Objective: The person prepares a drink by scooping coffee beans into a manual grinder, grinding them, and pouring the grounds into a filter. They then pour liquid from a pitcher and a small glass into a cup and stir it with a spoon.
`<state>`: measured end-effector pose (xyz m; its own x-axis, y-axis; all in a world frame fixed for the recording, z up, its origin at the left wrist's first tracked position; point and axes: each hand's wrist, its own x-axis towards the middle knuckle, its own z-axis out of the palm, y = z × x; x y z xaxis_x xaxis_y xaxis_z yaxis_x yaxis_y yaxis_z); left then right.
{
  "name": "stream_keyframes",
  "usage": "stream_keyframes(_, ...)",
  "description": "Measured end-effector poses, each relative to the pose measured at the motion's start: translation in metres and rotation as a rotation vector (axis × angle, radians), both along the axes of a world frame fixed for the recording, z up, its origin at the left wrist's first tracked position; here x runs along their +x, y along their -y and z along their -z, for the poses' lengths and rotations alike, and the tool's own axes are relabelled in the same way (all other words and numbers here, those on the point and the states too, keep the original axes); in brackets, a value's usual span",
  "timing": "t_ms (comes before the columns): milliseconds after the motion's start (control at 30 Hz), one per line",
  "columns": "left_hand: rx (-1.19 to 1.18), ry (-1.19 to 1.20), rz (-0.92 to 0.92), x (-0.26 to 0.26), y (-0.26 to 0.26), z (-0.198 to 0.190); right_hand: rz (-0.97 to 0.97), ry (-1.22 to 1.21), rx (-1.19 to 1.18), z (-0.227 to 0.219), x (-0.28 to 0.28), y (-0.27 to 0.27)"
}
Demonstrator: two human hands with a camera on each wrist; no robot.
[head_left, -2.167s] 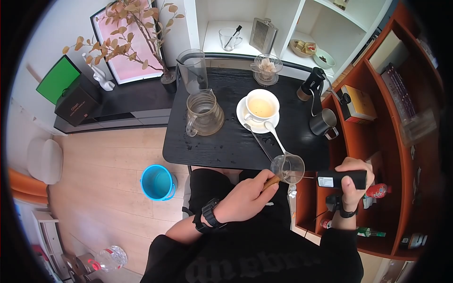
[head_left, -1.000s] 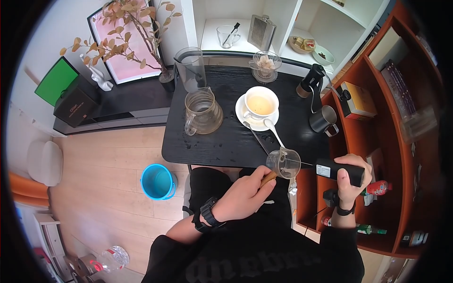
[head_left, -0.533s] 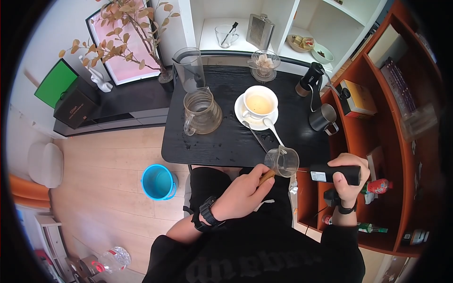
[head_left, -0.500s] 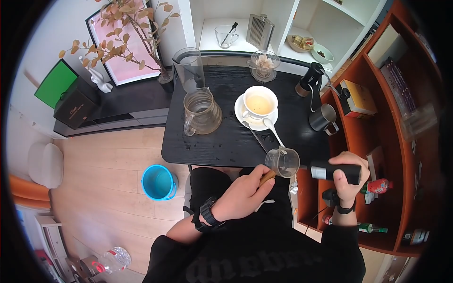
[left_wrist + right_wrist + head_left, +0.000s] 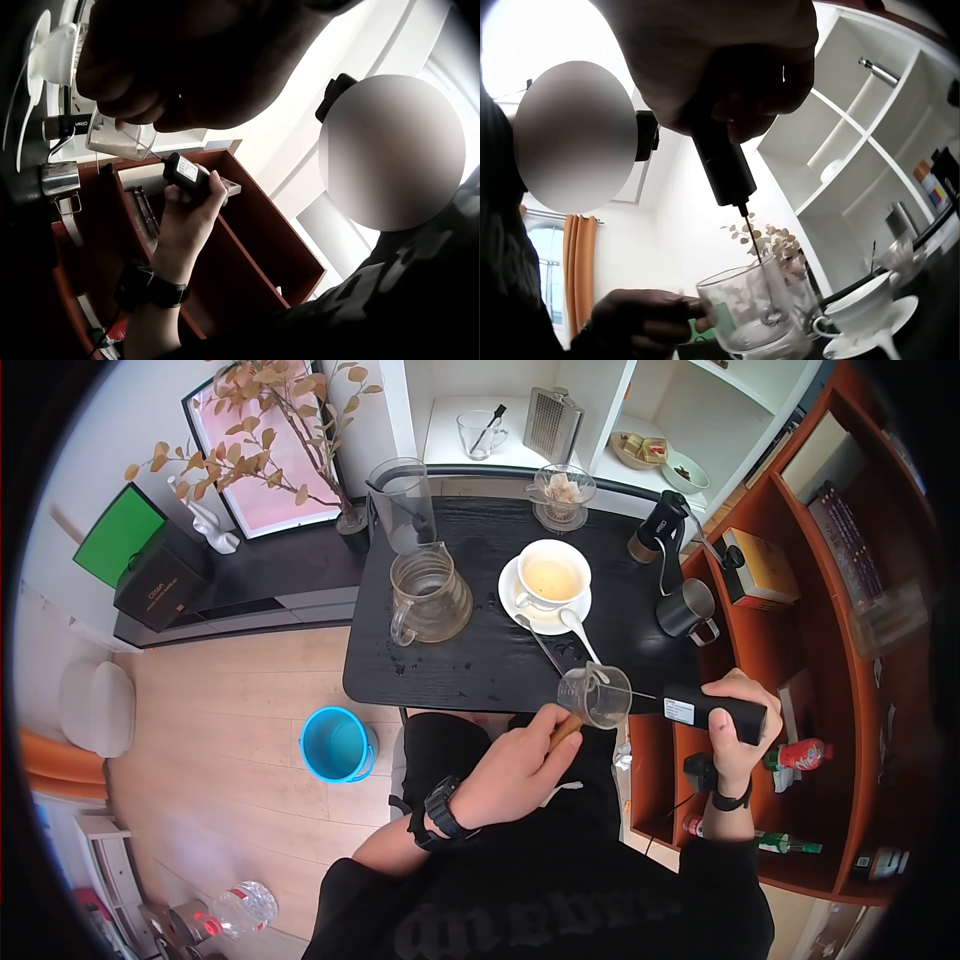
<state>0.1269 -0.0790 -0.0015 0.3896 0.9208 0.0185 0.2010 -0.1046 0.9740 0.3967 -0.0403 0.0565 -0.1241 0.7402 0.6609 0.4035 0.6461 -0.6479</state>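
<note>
My left hand (image 5: 515,772) grips the wooden handle (image 5: 565,734) of a small glass cup (image 5: 603,698), held off the table's front edge. My right hand (image 5: 742,725) is wrapped round a black handheld frother (image 5: 700,710), whose thin metal shaft reaches into the cup. In the right wrist view the coiled whisk end (image 5: 773,316) sits inside the glass (image 5: 739,300), low down. Beyond the cup, a white cup (image 5: 553,576) with pale yellowish liquid stands on a saucer (image 5: 511,596), a white spoon (image 5: 580,632) leaning at its front.
On the black table (image 5: 450,678) stand a glass server (image 5: 431,598), a tall glass (image 5: 403,510), a glass dripper (image 5: 562,498), a black grinder (image 5: 658,525) and a metal pitcher (image 5: 685,610). A blue bucket (image 5: 336,744) is on the floor; a reddish-brown shelf (image 5: 815,670) is at the right.
The glass cup and left fingers have shifted slightly up and left from their earlier place. The frother has also moved slightly, its shaft still in the cup. Both hands keep their grips.
</note>
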Motion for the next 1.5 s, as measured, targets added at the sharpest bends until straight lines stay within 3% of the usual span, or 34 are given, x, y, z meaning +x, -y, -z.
stream_keyframes(100, -0.061, 0.046, 0.005, 0.000, 0.001, 0.005, -0.192, -0.005, -0.189, -0.009, 0.005, -0.001)
stream_keyframes(167, -0.093, 0.096, 0.008, -0.002, 0.000, 0.008, -0.062, -0.242, 0.027, 0.020, 0.020, -0.010)
stream_keyframes(233, -0.107, 0.156, -0.018, -0.005, 0.000, 0.010, 0.040, -0.744, -0.103, 0.015, 0.033, -0.010)
stream_keyframes(300, -0.148, 0.192, -0.058, -0.009, -0.001, 0.021, 0.161, -0.512, -0.131, 0.010, 0.034, -0.019)
stream_keyframes(367, -0.190, 0.237, -0.071, -0.011, -0.001, 0.031, 0.133, -0.141, -0.301, 0.034, 0.026, -0.033)
stream_keyframes(433, -0.227, 0.292, -0.069, -0.011, -0.001, 0.037, 0.048, 0.381, -0.055, 0.049, 0.014, -0.049)
stream_keyframes(500, -0.324, 0.359, -0.046, -0.013, 0.002, 0.034, 0.183, 0.509, -0.307, 0.057, 0.008, -0.044)
stream_keyframes(633, -0.499, 0.583, 0.020, -0.022, -0.001, 0.041, 0.211, 0.721, -0.297, 0.078, 0.012, -0.057)
stream_keyframes(767, -0.396, 0.586, -0.059, -0.015, -0.004, 0.043, 0.127, 0.854, -0.259, 0.094, 0.015, -0.064)
stream_keyframes(800, -0.386, 0.582, -0.072, -0.013, -0.005, 0.043, 0.125, 0.868, -0.384, 0.090, 0.013, -0.064)
stream_keyframes(900, -0.359, 0.612, -0.103, -0.010, -0.007, 0.046, 0.125, 0.849, -0.275, 0.090, 0.014, -0.058)
stream_keyframes(1000, -0.363, 0.663, -0.166, -0.008, -0.010, 0.045, 0.154, 0.697, -0.345, 0.054, 0.001, -0.027)
stream_keyframes(1033, -0.369, 0.682, -0.193, -0.006, -0.011, 0.044, 0.071, 0.543, -0.372, 0.050, -0.002, -0.019)
stream_keyframes(1100, -0.370, 0.708, -0.209, 0.001, -0.015, 0.037, -0.235, 0.054, -0.784, 0.062, -0.006, -0.002)
stream_keyframes(1167, -0.379, 0.739, -0.214, 0.009, -0.017, 0.036, -0.472, -0.204, -1.016, 0.076, -0.031, 0.013)
stream_keyframes(1267, -0.411, 0.803, -0.238, 0.024, -0.017, 0.037, -0.590, -0.318, -1.083, 0.094, -0.065, 0.021)
stream_keyframes(1367, -0.507, 0.790, -0.149, 0.024, -0.015, 0.039, -0.638, -0.516, -1.133, 0.098, -0.078, 0.020)
stream_keyframes(1500, -0.477, 0.681, -0.084, 0.015, -0.018, 0.040, -0.581, -0.646, -1.083, 0.099, -0.087, 0.024)
